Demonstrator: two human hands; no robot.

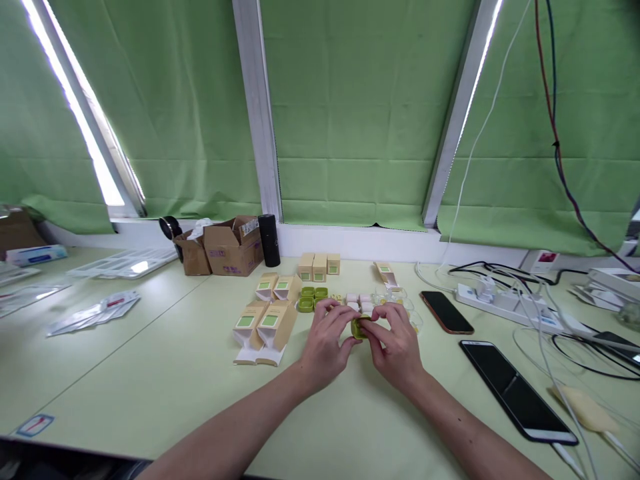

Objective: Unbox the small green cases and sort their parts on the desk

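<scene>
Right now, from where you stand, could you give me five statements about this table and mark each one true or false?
1. The left hand and right hand both touch a small green container. True.
2. The black cylinder stands to the left of the open cardboard box. False: the black cylinder stands at the right side of the open cardboard box.
3. Green blinds hang behind the table. True.
4. The phone nearest the front edge lies face down. False: that phone has its dark screen up.
5. The white power strip lies to the right of both hands. True.
</scene>
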